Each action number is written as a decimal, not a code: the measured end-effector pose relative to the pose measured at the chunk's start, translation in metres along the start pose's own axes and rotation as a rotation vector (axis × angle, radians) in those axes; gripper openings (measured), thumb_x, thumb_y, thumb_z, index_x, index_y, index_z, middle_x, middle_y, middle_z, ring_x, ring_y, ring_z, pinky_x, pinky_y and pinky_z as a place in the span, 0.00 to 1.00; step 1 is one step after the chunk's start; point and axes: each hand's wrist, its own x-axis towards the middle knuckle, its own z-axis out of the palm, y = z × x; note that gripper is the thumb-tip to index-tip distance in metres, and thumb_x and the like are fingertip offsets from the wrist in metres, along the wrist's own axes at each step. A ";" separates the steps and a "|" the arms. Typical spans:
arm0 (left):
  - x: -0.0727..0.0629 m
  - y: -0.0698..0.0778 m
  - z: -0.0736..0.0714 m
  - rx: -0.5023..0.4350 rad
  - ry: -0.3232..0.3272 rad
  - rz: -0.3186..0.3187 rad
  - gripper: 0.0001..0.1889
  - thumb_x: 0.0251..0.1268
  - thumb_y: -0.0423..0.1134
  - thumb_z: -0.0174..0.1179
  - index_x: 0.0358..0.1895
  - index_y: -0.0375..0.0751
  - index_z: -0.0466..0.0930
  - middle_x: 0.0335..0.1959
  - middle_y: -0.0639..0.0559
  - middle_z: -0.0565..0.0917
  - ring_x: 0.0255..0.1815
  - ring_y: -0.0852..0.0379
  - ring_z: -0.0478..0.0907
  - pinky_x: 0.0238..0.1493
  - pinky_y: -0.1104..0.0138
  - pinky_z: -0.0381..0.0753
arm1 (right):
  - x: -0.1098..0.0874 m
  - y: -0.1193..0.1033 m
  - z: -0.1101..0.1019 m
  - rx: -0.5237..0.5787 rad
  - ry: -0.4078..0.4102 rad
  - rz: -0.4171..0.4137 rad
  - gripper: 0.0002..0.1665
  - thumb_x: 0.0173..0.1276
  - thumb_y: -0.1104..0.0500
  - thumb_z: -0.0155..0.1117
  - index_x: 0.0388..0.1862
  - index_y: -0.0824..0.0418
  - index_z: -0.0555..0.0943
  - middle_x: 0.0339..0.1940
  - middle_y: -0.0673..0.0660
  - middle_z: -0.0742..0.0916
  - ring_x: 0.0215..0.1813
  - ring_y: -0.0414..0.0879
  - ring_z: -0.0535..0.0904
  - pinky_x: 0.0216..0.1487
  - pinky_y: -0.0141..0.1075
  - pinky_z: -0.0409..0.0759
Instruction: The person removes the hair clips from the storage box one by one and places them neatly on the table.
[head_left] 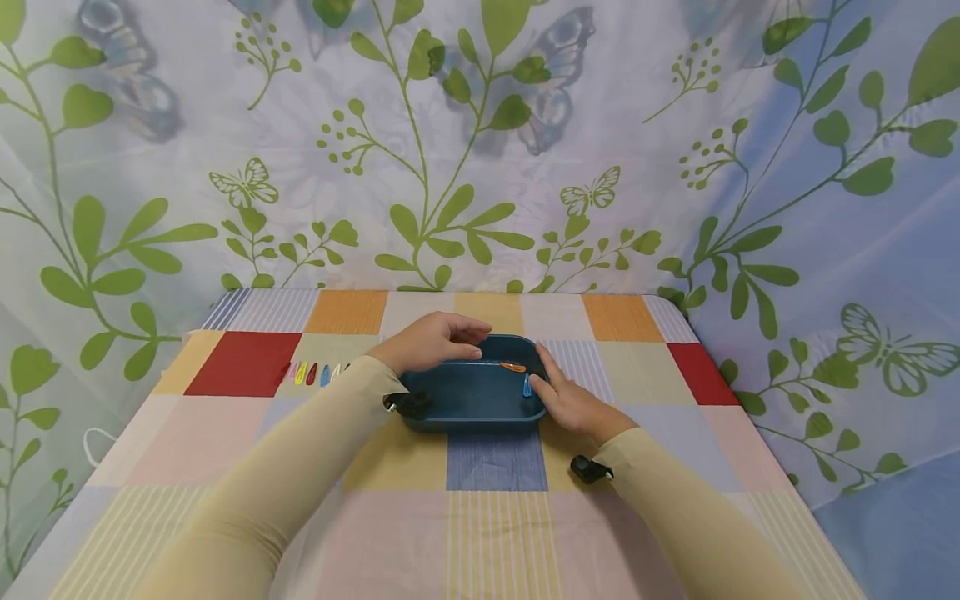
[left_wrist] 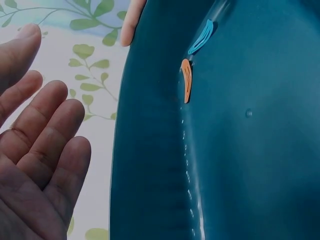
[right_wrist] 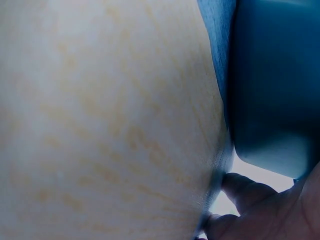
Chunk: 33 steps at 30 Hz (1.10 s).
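Observation:
A dark teal tray stands on the tablecloth in front of me. Inside it lie an orange snap hair clip and a blue snap hair clip, near its right end. My left hand hovers over the tray's left far side; in the left wrist view its fingers are relaxed, with nothing between them. At the right end, my right hand holds the tray, thumb over the rim and fingers along the outside. The right wrist view shows the tray's outer wall beside that hand.
Left of the tray, a row of several hair clips in pink, yellow, red, blue and white lies on the patchwork tablecloth; my left forearm hides part of it. A leaf-patterned curtain hangs behind the table. A white loop shows at the left edge.

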 end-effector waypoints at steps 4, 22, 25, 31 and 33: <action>0.006 0.001 0.003 0.019 -0.001 0.004 0.27 0.75 0.41 0.66 0.73 0.42 0.77 0.69 0.43 0.83 0.68 0.50 0.82 0.67 0.55 0.81 | 0.001 0.001 0.000 -0.001 0.002 0.001 0.41 0.88 0.39 0.30 0.88 0.43 0.26 0.90 0.62 0.46 0.85 0.74 0.48 0.83 0.69 0.40; 0.034 -0.009 0.029 0.085 -0.033 -0.015 0.24 0.75 0.42 0.67 0.71 0.43 0.80 0.66 0.47 0.85 0.67 0.51 0.82 0.68 0.57 0.80 | 0.003 0.002 0.001 -0.003 -0.013 -0.010 0.41 0.88 0.38 0.28 0.88 0.45 0.26 0.90 0.63 0.44 0.85 0.74 0.47 0.82 0.70 0.39; 0.038 -0.010 0.033 0.095 -0.044 -0.015 0.24 0.75 0.42 0.67 0.71 0.43 0.80 0.66 0.47 0.85 0.67 0.52 0.83 0.68 0.58 0.81 | 0.003 0.003 0.001 -0.005 -0.014 -0.011 0.42 0.88 0.38 0.29 0.88 0.45 0.26 0.90 0.63 0.44 0.86 0.73 0.48 0.82 0.70 0.39; 0.044 -0.009 0.040 0.108 -0.067 -0.038 0.24 0.75 0.42 0.66 0.71 0.44 0.80 0.67 0.47 0.84 0.67 0.51 0.83 0.68 0.57 0.81 | 0.003 0.002 0.000 0.002 -0.020 -0.005 0.42 0.88 0.37 0.30 0.88 0.44 0.26 0.90 0.62 0.45 0.86 0.73 0.47 0.83 0.69 0.40; 0.048 -0.010 0.042 0.115 -0.068 -0.046 0.24 0.75 0.43 0.66 0.71 0.45 0.80 0.67 0.48 0.85 0.67 0.51 0.82 0.68 0.58 0.80 | 0.002 0.002 -0.001 0.005 -0.023 0.000 0.42 0.88 0.37 0.30 0.88 0.43 0.25 0.90 0.62 0.45 0.86 0.73 0.46 0.82 0.69 0.40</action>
